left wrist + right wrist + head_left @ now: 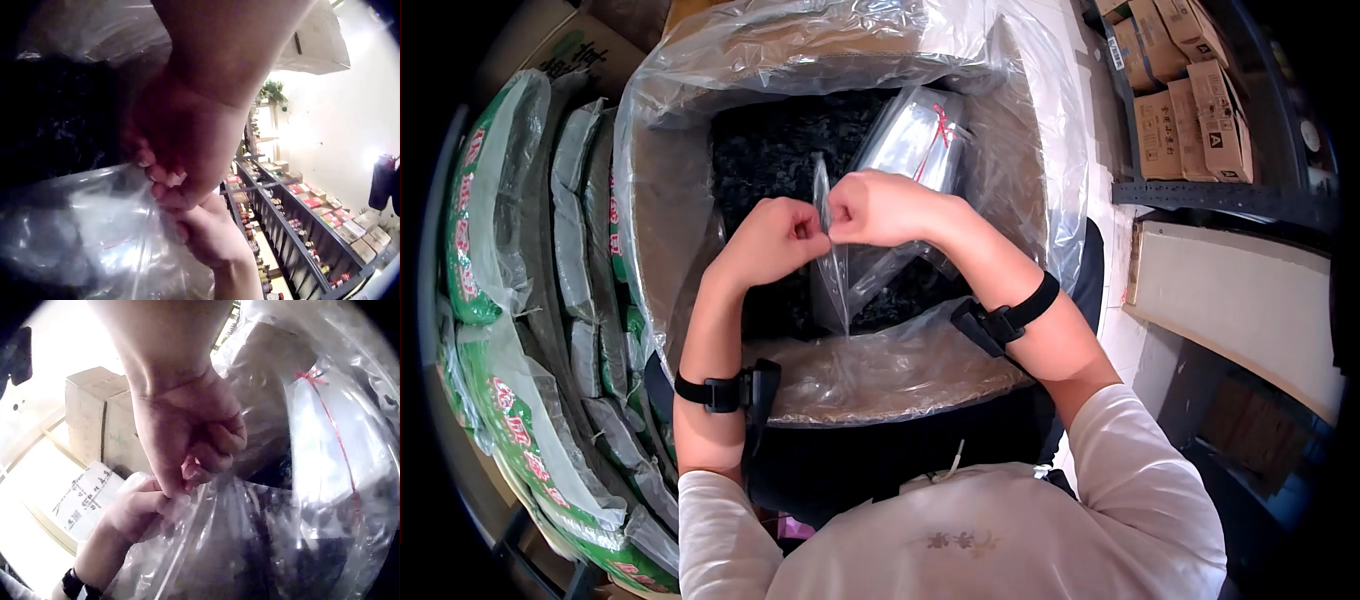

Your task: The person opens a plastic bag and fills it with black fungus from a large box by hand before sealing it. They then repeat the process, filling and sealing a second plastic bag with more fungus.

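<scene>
Both hands meet over an open cardboard box lined with clear plastic. My left hand pinches the edge of a clear plastic bag with curled fingers. Right beside it, my right hand pinches the same edge, thumb and fingers curled in. The bag hangs down from the fingertips, thin and see-through; in the left wrist view its film spreads out wide. Dark, crinkled material fills the box below. On top of it, behind the right hand, lies a stack of clear bags tied with red string.
Green-and-white printed sacks are piled along the left side. A dark metal shelf with small cartons stands at the right. The plastic liner drapes over the box's rim. A larger carton sits at the back left.
</scene>
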A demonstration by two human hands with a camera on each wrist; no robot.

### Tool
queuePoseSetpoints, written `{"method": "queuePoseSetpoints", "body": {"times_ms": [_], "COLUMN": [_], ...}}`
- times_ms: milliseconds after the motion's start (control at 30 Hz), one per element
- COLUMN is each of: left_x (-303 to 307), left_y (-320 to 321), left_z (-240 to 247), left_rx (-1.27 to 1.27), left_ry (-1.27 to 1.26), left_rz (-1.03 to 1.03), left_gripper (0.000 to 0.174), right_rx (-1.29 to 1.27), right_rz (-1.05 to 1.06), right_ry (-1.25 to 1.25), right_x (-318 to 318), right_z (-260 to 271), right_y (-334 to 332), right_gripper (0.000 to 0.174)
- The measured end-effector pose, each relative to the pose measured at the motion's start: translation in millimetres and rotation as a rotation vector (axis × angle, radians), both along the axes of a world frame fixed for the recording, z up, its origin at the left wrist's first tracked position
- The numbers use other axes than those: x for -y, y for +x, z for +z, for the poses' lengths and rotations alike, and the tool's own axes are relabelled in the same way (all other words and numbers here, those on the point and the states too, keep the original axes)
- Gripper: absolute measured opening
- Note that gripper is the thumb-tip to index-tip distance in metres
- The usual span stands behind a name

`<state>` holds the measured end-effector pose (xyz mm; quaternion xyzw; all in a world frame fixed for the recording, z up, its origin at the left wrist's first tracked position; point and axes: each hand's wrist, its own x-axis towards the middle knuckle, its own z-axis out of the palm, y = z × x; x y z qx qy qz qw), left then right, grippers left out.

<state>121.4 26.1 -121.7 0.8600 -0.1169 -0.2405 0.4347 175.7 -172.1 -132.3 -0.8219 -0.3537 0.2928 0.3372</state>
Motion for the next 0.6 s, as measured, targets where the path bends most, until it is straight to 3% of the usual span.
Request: {"method": "queuePoseSetpoints", "body": {"times_ms": [100, 167, 267, 600], "left_x": [-8.9, -8.9, -8.1, -5.6], "left_y": [3.2, 3.3, 3.0, 4.8], "left_z": [-16.7, -15.1, -9.0, 1.8], "left_rx": [-0.078, -0.048, -0.115, 0.027], "left_ry": [-0.154, -0.179, -0.262, -0.078], "left_rz": [0.159, 0.159, 0.213, 0.284], "left_gripper": [0.016, 0.017, 0.017, 0.035], "right_rx": [-0.172, -0.176, -0.477, -0.347], "right_rz": [-0.130, -0.110, -0.131, -0.081], "right_ry": [0.043, 0.064, 0.147, 0.185], "right_x": [1.9, -0.1, -2.6, 2.2], "right_z": [3.5, -2.6, 10.3, 13.6], "right_y": [7.7, 8.6, 5.7, 11.8], "right_gripper": [0.034, 0.037, 0.036, 0.037]}}
